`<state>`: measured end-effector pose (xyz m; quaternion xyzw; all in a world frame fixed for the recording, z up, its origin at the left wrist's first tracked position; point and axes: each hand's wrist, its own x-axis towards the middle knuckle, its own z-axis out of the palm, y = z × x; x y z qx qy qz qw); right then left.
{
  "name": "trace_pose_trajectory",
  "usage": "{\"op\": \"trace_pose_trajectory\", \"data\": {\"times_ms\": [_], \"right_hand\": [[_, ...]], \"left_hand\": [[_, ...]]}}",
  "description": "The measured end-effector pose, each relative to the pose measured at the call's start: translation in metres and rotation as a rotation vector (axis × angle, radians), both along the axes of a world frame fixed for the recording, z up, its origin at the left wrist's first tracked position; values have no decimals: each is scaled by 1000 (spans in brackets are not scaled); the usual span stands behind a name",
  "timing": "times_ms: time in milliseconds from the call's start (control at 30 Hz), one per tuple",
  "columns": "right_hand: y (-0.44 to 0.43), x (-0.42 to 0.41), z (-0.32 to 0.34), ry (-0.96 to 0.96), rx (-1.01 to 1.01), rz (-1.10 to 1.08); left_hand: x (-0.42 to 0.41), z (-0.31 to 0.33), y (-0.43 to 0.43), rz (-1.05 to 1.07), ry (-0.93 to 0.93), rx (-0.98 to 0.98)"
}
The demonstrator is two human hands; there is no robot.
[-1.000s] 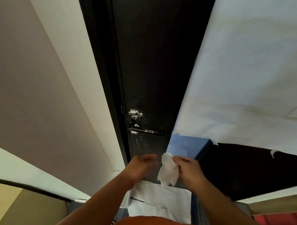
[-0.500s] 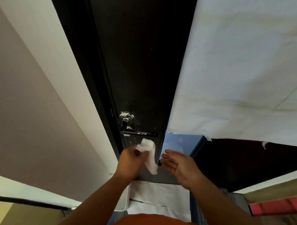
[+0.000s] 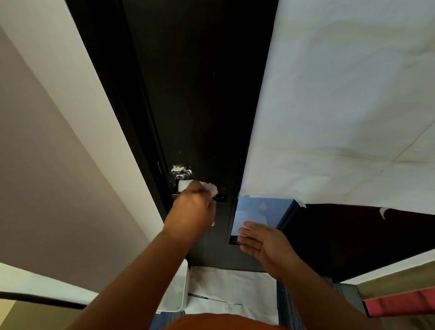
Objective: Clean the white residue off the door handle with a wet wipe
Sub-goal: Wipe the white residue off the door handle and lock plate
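Observation:
A dark door (image 3: pixel 197 89) carries a metal door handle (image 3: pixel 220 198) whose round base (image 3: pixel 180 172) is smeared with white residue. My left hand (image 3: pixel 192 213) is shut on a white wet wipe (image 3: pixel 205 186) and presses it against the lever, just below the round base. Most of the lever is hidden under the hand and wipe; only its right tip shows. Lower right of the handle, my right hand (image 3: pixel 263 241) hovers with fingers apart and nothing in it, near the door's edge.
White paper (image 3: pixel 351 108) covers the surface right of the door, with a blue panel (image 3: pixel 259 211) below it. A pale wall (image 3: pixel 51 132) runs along the left. White paper sheets (image 3: pixel 231 290) lie on the floor below the door, beside a white box (image 3: pixel 178 293).
The wipe went from my right hand to my left. My left hand then rose with it from below the handle onto the lever. My right hand opened and dropped away.

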<state>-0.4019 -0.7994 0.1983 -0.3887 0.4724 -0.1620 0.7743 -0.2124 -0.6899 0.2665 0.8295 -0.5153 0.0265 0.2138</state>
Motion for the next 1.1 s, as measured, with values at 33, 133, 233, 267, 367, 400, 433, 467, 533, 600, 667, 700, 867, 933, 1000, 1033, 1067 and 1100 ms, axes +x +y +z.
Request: {"op": "trace_pose_trajectory", "data": {"times_ms": [33, 133, 233, 267, 367, 400, 433, 467, 533, 600, 667, 700, 867, 933, 1000, 1033, 1067, 1100], "right_hand": [[-1, -2, -1, 0, -2, 3], [-4, -7, -3, -6, 0, 1], [-5, -9, -2, -5, -19, 22], [-6, -8, -1, 0, -29, 25], [-10, -9, 5, -7, -92, 51], [-11, -10, 6, -12, -118, 60], [-12, -12, 8, -21, -136, 72], [-11, -12, 9, -27, -146, 87], [-7, -9, 10, -8, -163, 137], [2, -1, 8, 60, -182, 181], [12, 7, 10, 86, -234, 248], [17, 11, 11, 97, -272, 289], [28, 34, 20, 148, -418, 390], [30, 43, 24, 149, -424, 372], [32, 51, 31, 121, -405, 334], [33, 56, 35, 104, -395, 322], [35, 61, 39, 100, -403, 335], [37, 64, 42, 91, -418, 352]], "left_hand": [[-6, 2, -5, -37, -37, 51], [-22, 7, -28, -133, -93, 95], [-49, -7, -48, -246, -70, 184], [-61, -14, -49, -274, -41, 236], [-81, -37, -38, -224, 185, 176], [-81, -42, -33, -163, 304, 134], [-78, -48, -26, -91, 424, 109], [-75, -52, -19, -8, 555, 99], [-66, -56, -7, 144, 968, -2], [-62, -57, 4, 236, 1467, -162], [-57, -55, 15, 311, 1705, -263], [-55, -54, 21, 340, 1741, -288], [-43, -47, 40, 349, 1570, -391], [-40, -50, 46, 220, 1309, -411], [-37, -55, 55, 47, 958, -362], [-36, -57, 59, -11, 807, -330], [-34, -59, 64, -44, 691, -311], [-33, -59, 67, -57, 621, -301]]}}
